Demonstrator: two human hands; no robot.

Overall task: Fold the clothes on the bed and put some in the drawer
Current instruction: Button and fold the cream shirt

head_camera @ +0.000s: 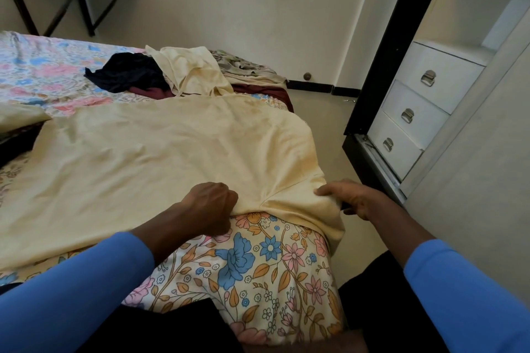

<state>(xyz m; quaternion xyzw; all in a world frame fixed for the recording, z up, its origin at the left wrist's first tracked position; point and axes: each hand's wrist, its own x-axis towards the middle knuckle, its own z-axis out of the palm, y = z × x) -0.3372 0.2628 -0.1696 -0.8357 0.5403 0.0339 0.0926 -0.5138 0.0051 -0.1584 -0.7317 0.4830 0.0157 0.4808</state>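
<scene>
the fold is only starting: 1 large cream cloth (172,146) lies spread over the near corner of the bed (258,261), its right edge hanging off the side. the left hand (210,203) is clenched on a bunch of the cloth's near hem, and the right hand (348,199) pinches the near right corner between thumb and fingers. the next move, i judge, calls for lifting both holds together and carrying that hem across to the far edge, keeping the slack even. counted: 2 hands, 1 cloth in hand, 1 unfolded pile (172,74) at the far side with at least 4 pieces, and 3 drawers (421,106), all closed.
</scene>
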